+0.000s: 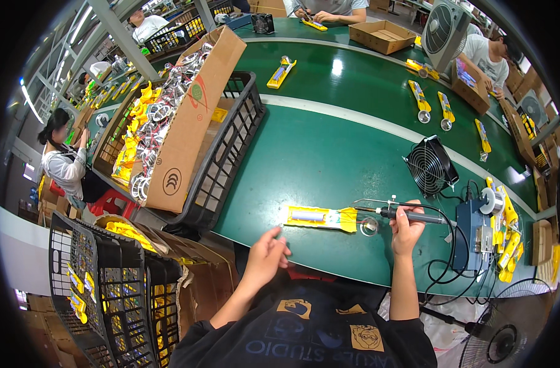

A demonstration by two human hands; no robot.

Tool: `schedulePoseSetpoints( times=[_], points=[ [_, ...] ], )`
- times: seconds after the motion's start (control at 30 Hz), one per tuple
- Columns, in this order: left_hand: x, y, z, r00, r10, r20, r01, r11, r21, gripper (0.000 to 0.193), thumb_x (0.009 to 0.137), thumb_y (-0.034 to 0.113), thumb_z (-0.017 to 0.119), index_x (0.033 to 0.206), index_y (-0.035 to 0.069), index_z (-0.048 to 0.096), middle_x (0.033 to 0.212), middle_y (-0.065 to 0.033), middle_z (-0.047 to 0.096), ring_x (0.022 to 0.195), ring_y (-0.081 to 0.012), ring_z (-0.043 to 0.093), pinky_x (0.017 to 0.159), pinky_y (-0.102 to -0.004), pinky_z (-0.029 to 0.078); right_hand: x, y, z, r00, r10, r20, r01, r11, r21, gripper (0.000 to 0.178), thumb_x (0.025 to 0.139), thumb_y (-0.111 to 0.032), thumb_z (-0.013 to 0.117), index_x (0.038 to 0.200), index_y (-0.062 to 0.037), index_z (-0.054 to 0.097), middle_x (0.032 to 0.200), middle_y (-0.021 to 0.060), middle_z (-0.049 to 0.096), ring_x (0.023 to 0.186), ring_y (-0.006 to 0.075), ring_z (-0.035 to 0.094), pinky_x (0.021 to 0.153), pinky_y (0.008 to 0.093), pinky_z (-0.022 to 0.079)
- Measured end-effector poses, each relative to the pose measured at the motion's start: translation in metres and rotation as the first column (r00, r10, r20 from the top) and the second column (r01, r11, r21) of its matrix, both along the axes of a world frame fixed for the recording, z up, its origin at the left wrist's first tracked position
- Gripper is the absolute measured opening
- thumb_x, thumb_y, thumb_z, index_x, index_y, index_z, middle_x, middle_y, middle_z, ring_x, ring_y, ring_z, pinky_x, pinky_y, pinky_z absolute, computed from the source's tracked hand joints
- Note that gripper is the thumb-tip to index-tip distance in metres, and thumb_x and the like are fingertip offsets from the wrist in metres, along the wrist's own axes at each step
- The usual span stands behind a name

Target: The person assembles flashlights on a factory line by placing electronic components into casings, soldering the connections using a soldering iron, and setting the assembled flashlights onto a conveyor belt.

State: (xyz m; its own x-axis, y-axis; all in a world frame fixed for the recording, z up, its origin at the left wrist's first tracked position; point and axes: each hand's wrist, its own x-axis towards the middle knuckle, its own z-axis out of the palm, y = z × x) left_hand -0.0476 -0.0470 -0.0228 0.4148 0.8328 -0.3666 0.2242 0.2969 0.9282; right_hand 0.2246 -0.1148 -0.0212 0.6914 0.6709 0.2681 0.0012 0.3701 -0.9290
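My right hand (pixel 407 230) grips a soldering iron (pixel 424 217) by its dark handle, with a thin metal feed tube along it. Its tip points left, over the right end of a yellow flashlight housing (pixel 347 222) lying on the green bench. Inside the housing sits a purple cylindrical battery (pixel 307 216). A round clear-and-silver lamp head (pixel 369 227) lies at the housing's right end, under the iron. My left hand (pixel 266 254) is near the bench's front edge, just below the housing's left end. Its fingers are loosely bent and apart, holding nothing.
On the right stand a blue soldering station (pixel 470 227), a solder spool (pixel 492 200) and a black fan (pixel 430 165). At left, a cardboard box (pixel 185 141) of lamp parts leans in a black crate (pixel 231 147). Beyond, flashlight housings (pixel 282 72) lie on a green conveyor (pixel 335 92); co-workers sit around.
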Motion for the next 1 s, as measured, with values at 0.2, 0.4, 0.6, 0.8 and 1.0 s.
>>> schedulePoseSetpoints(
  times=[0.2,0.4,0.6,0.8,1.0],
  points=[
    [0.009,0.015,-0.017,0.953,0.193,0.235,-0.257,0.924,0.282,0.029,0.09,0.011,0.04,0.112,-0.005,0.05,0.088,-0.0067,0.052,0.066,-0.0059,0.047,0.06,-0.0201,0.044,0.001,0.0,0.002,1.0,-0.012,-0.013,0.011,1.0,-0.004,0.014,0.077,-0.01,0.055,0.082,-0.0056,0.043,0.065,-0.0008,0.046,0.046,0.003,0.043,0.037,0.0129,0.031],
    [0.044,0.027,-0.01,0.985,0.082,0.151,-0.168,0.634,0.754,0.012,0.078,0.005,0.056,0.087,0.001,0.063,0.086,-0.0102,0.06,0.083,-0.0195,0.053,0.072,-0.0291,0.042,0.004,0.001,0.0,0.998,-0.016,-0.054,0.018,0.999,0.03,0.015,0.077,-0.011,0.057,0.08,-0.0042,0.043,0.063,0.0015,0.047,0.046,0.0047,0.045,0.037,0.0149,0.032],
    [0.054,0.032,-0.016,0.999,-0.02,0.037,-0.017,0.613,0.79,0.008,0.071,0.011,0.064,0.078,0.007,0.065,0.079,-0.0039,0.063,0.079,-0.019,0.053,0.073,-0.0314,0.039,0.005,0.002,-0.002,0.998,0.047,-0.041,-0.046,0.999,0.028,0.016,0.076,-0.012,0.057,0.08,-0.0049,0.043,0.063,0.0017,0.048,0.046,0.005,0.043,0.038,0.0157,0.032],
    [0.051,0.034,-0.012,0.987,-0.067,-0.149,0.163,0.456,0.875,0.007,0.068,0.016,0.066,0.072,0.01,0.063,0.072,-0.0003,0.059,0.073,-0.0186,0.05,0.073,-0.0328,0.034,0.004,-0.002,-0.002,0.99,0.138,-0.007,-0.138,0.99,-0.021,0.015,0.076,-0.011,0.057,0.078,-0.005,0.043,0.063,0.0007,0.047,0.047,0.0043,0.042,0.04,0.0163,0.031],
    [0.052,0.035,-0.012,0.975,-0.075,-0.21,0.223,0.398,0.89,0.008,0.069,0.018,0.065,0.071,0.01,0.062,0.069,0.0003,0.055,0.072,-0.0181,0.05,0.071,-0.0328,0.033,-0.001,-0.001,-0.002,0.98,0.193,0.051,-0.19,0.98,-0.067,0.012,0.075,-0.005,0.056,0.077,-0.004,0.044,0.064,-0.0011,0.044,0.052,0.0037,0.042,0.047,0.0171,0.034]
  ],
)
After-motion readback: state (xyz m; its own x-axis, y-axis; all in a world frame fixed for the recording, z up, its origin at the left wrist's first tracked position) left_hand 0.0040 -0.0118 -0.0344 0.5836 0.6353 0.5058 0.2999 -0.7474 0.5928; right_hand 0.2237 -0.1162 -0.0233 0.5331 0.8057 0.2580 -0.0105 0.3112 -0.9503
